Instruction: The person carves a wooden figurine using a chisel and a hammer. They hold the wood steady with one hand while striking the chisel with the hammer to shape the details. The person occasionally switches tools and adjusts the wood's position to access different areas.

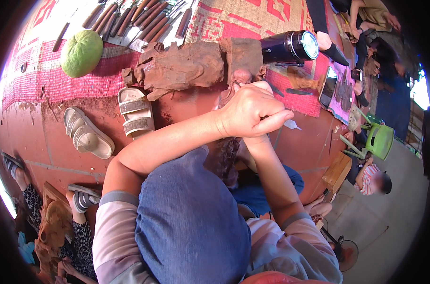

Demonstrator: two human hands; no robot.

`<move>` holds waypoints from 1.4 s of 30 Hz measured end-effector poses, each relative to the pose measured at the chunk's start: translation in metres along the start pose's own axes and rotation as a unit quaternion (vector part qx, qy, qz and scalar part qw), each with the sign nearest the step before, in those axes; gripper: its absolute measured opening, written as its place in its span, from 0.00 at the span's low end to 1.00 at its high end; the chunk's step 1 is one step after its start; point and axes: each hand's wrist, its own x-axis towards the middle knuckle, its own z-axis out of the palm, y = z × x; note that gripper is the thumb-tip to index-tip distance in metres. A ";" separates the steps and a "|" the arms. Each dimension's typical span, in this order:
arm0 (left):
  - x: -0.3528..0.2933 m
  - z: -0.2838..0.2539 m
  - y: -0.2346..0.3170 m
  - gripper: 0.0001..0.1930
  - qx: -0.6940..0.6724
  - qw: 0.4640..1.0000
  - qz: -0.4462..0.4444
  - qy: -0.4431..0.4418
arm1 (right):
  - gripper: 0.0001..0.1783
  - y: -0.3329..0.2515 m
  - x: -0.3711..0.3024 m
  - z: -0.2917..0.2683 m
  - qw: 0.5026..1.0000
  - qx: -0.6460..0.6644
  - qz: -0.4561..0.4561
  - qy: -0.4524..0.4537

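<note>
My left hand (256,111) is closed in a fist, its forearm crossing my body from the left. Whatever it holds is hidden. Behind it, my right forearm (267,168) rises from the lower right; the right hand's fingers are mostly covered by the left. Just beyond both hands shows a small reddish-brown carved piece (241,75) with a rounded end. A dark reddish carved wooden piece (226,158) stands below them, beside my raised knee in blue jeans (191,217). Past the hands lies a large rough-carved wood block (184,68).
Several chisels (151,21) lie on a mat behind a green round fruit (81,53). A dark cylindrical flask (288,47) lies by the block. Sandals (137,113) sit at left, a phone (328,87) and green chair (380,140) at right. Other people sit around.
</note>
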 end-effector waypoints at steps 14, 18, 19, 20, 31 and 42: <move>-0.020 0.031 0.009 0.18 0.085 0.977 0.112 -0.161 | 0.27 0.072 -0.069 -0.055 0.980 -0.145 0.087 -0.102; -0.022 0.013 0.022 0.17 0.092 0.957 0.053 -0.268 | 0.29 0.116 -0.078 -0.080 0.948 -0.251 0.128 -0.146; -0.018 0.013 0.024 0.16 0.107 0.954 0.067 -0.272 | 0.30 0.123 -0.083 -0.086 0.940 -0.272 0.136 -0.152; -0.016 0.015 0.024 0.16 0.104 0.958 0.062 -0.260 | 0.31 0.129 -0.092 -0.089 0.936 -0.282 0.142 -0.157; -0.035 0.020 -0.014 0.15 0.186 0.949 0.091 -0.238 | 0.39 0.131 -0.131 -0.096 0.903 -0.288 0.257 -0.190; -0.030 0.017 0.001 0.20 0.146 0.964 0.025 -0.221 | 0.35 0.134 -0.135 -0.115 0.921 -0.235 0.254 -0.181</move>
